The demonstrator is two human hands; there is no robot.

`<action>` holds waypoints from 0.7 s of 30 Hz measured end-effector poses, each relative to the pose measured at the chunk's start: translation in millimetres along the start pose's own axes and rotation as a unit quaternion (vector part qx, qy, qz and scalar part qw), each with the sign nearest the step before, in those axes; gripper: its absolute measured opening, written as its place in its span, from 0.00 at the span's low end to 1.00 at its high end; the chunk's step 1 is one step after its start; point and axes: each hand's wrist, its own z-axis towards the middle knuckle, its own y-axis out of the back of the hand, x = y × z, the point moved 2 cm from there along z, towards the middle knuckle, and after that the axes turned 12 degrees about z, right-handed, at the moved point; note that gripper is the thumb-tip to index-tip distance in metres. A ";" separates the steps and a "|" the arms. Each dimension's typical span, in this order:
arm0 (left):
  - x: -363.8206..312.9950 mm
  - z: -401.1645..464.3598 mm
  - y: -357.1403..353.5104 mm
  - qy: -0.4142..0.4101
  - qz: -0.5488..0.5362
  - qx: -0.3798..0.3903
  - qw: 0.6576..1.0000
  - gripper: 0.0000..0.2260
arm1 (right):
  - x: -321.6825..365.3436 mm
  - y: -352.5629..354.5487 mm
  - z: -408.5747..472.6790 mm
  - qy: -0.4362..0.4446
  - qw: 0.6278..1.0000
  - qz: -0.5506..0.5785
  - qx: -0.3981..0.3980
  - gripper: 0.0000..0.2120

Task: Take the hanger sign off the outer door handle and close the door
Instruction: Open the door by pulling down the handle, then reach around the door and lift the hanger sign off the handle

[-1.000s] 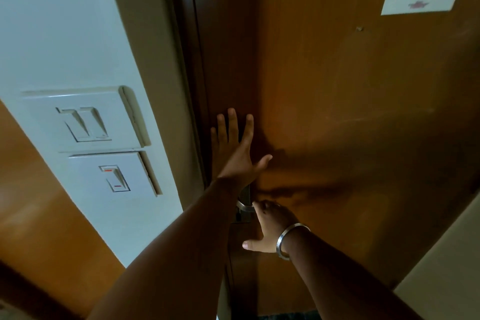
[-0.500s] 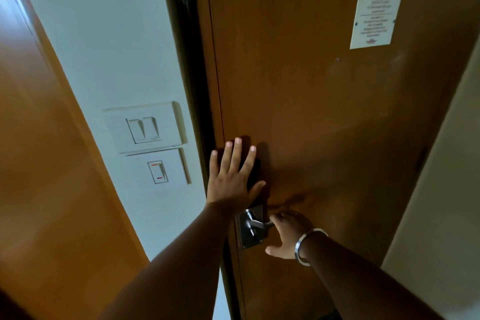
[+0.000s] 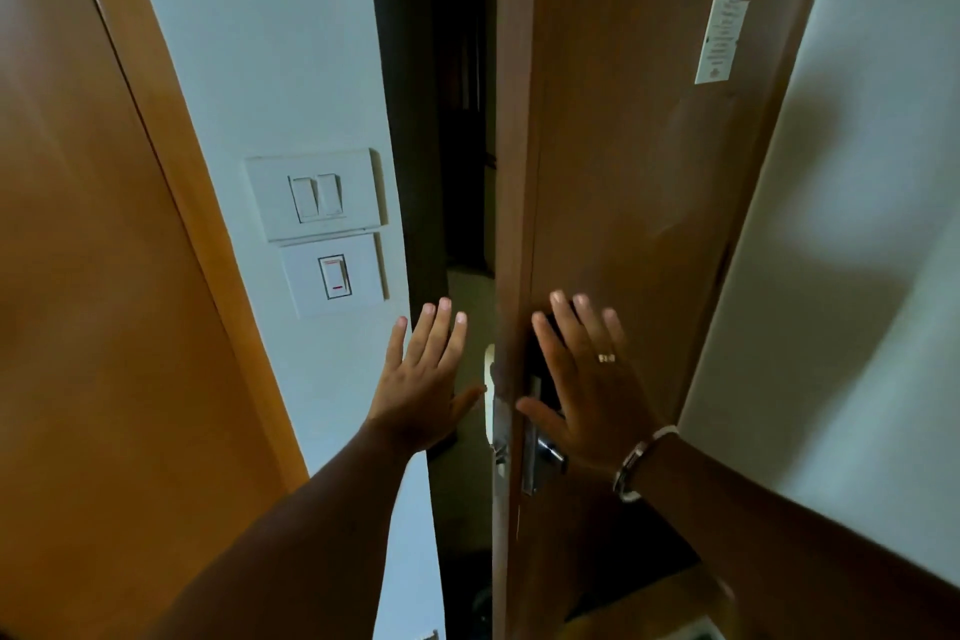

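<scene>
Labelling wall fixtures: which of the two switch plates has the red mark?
The lower switch plate, a single rocker with a red mark near its bottom. The upper switch plate directly above has two plain white rockers.

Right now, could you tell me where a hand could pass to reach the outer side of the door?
Through the dark gap between door edge and wall. Lower down it is crowded: left hand, right hand and handle.
</scene>
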 end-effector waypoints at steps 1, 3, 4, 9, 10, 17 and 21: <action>-1.3 -2.2 2.4 -0.007 -0.008 0.005 1.000 0.38 | 11.8 14.4 9.8 0.019 0.999 -0.014 -0.022 0.41; -4.8 -3.4 9.9 -0.020 -0.021 0.011 1.000 0.37 | 32.2 45.1 30.7 0.057 0.996 -0.048 -0.040 0.40; -6.9 -2.5 13.0 -0.025 -0.027 0.018 0.999 0.36 | 39.6 58.1 40.8 0.072 0.995 -0.061 -0.038 0.39; -31.4 3.1 26.9 -0.036 -0.044 0.071 0.996 0.33 | 57.0 115.3 80.7 0.082 0.986 -0.138 0.036 0.36; -38.5 3.9 26.7 -0.044 -0.045 0.076 0.995 0.34 | 56.1 121.9 84.6 0.078 0.983 -0.156 0.057 0.37; -84.3 16.1 5.7 -0.128 -0.056 0.076 0.987 0.37 | 33.1 140.3 96.0 0.024 0.940 -0.284 0.187 0.37; -111.2 45.2 -13.4 -0.194 -0.106 0.043 0.974 0.39 | 12.6 135.4 88.6 -0.039 0.914 -0.327 0.236 0.39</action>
